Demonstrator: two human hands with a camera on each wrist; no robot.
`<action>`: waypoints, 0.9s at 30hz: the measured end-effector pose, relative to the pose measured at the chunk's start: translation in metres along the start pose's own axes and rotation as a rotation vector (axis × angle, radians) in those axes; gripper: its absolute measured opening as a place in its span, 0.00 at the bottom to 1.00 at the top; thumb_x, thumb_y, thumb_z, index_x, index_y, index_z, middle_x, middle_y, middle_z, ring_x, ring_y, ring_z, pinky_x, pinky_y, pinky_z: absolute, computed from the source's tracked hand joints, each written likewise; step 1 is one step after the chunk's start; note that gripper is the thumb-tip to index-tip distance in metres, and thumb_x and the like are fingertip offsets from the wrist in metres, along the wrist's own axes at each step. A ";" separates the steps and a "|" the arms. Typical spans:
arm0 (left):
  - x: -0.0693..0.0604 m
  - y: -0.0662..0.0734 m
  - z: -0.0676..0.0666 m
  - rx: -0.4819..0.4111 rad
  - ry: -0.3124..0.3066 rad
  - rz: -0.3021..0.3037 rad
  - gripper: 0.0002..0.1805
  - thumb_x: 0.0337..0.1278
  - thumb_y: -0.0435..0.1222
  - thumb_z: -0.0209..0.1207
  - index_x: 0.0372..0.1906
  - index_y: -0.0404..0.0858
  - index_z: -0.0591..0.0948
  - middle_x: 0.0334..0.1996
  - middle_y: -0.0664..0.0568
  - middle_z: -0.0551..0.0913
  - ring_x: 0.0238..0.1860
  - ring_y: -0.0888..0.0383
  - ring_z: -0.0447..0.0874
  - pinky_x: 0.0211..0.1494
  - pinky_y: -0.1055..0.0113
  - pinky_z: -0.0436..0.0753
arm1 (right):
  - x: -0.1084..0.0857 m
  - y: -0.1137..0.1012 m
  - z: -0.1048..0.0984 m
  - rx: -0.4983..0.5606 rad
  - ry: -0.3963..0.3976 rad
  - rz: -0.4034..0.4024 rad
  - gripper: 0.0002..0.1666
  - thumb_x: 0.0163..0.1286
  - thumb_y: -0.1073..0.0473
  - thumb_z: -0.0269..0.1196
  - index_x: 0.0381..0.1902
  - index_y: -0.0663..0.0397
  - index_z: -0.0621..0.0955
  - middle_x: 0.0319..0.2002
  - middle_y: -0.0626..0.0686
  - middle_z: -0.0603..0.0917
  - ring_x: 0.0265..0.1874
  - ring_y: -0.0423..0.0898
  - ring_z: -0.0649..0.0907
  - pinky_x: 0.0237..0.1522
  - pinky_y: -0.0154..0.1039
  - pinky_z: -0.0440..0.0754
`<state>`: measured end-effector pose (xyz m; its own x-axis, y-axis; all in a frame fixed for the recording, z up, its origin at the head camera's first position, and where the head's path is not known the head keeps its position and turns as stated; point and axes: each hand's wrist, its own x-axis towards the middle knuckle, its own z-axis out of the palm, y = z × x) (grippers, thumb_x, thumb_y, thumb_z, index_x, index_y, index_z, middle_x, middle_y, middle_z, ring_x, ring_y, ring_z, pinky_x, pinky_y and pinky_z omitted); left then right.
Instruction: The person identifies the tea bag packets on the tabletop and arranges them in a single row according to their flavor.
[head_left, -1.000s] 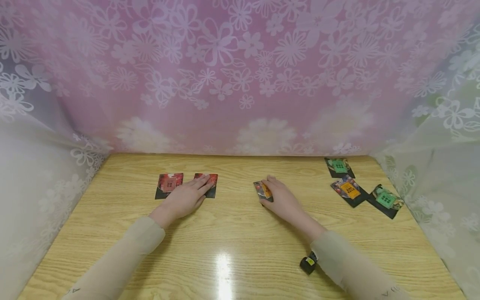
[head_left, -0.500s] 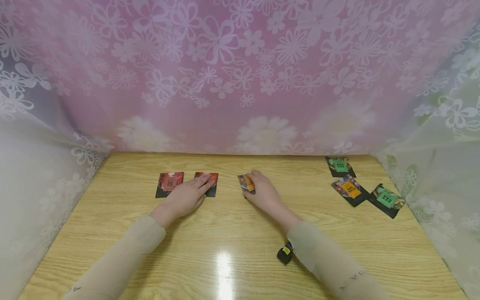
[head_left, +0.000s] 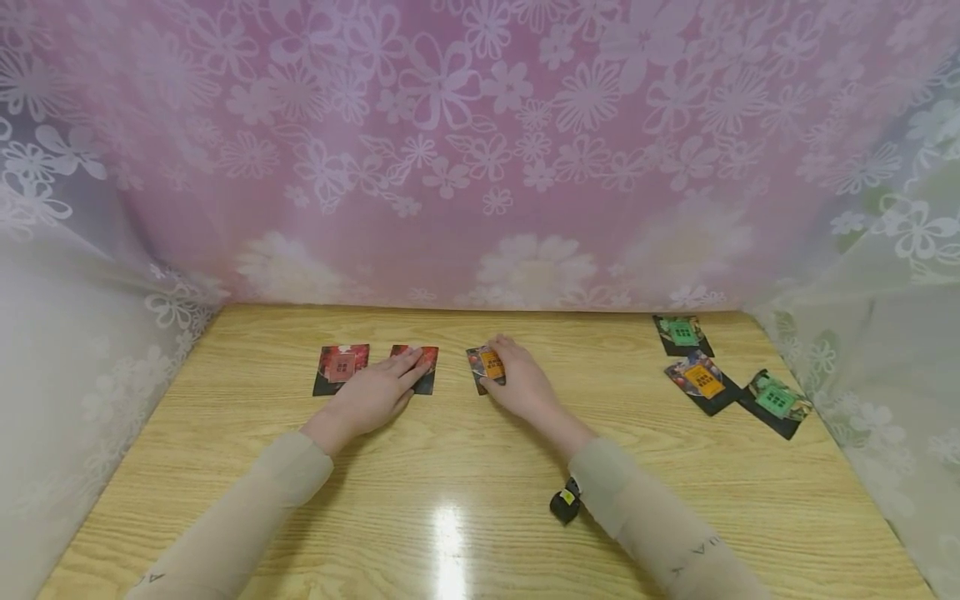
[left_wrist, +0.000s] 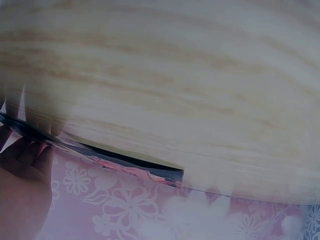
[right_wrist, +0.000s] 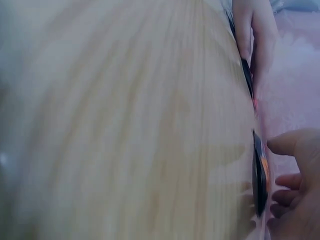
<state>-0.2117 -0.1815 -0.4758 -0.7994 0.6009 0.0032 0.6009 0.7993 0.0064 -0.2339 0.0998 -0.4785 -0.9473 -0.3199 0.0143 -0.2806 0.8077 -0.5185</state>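
In the head view, the left hand (head_left: 367,397) lies with extended fingers over a red-and-black packet (head_left: 427,380), covering its left part. Another red packet (head_left: 340,368) lies flat just left of it, near that hand. The right hand (head_left: 522,385) is at the right side of an orange-labelled packet (head_left: 480,362) flat on the table. The right wrist view shows that packet (right_wrist: 261,175) beside the right hand (right_wrist: 299,182), its thumb and fingers spread apart. In the left wrist view, the left hand's fingers (left_wrist: 30,155) touch a packet (left_wrist: 130,166).
At the table's right lie two green-labelled packets, one at the back (head_left: 682,334) and one nearer the edge (head_left: 776,402), with an orange-labelled packet (head_left: 702,381) between them. A black device (head_left: 566,502) is at the right wrist. Floral curtains (head_left: 480,167) surround the table (head_left: 405,500).
The right hand and its orange-labelled packet have moved left toward the red packets, and more of that packet's face now shows. The left hand has stayed in place.
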 end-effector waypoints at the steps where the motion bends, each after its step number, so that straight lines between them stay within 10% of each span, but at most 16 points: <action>1: 0.000 0.000 0.000 0.000 0.002 0.000 0.31 0.82 0.42 0.56 0.82 0.43 0.68 0.83 0.43 0.64 0.78 0.42 0.72 0.74 0.45 0.81 | 0.000 0.003 -0.001 0.005 0.000 -0.015 0.42 0.75 0.54 0.69 0.80 0.62 0.68 0.83 0.61 0.64 0.83 0.60 0.64 0.84 0.57 0.63; 15: -0.001 0.002 -0.003 0.001 0.005 0.004 0.31 0.82 0.42 0.56 0.82 0.43 0.68 0.83 0.43 0.65 0.78 0.42 0.72 0.73 0.45 0.81 | -0.004 0.019 -0.016 -0.055 -0.130 -0.219 0.44 0.73 0.60 0.64 0.83 0.61 0.64 0.84 0.61 0.61 0.84 0.61 0.61 0.85 0.58 0.60; 27: 0.000 0.001 -0.001 -0.003 0.008 -0.003 0.30 0.82 0.42 0.55 0.82 0.44 0.69 0.82 0.43 0.65 0.78 0.42 0.72 0.70 0.45 0.84 | -0.002 0.012 -0.008 -0.102 -0.163 -0.214 0.42 0.78 0.53 0.65 0.83 0.57 0.64 0.84 0.59 0.60 0.83 0.62 0.62 0.85 0.58 0.61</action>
<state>-0.2111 -0.1805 -0.4752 -0.8009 0.5987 0.0113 0.5988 0.8008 0.0092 -0.2369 0.1141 -0.4779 -0.8300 -0.5571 -0.0281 -0.4930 0.7562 -0.4301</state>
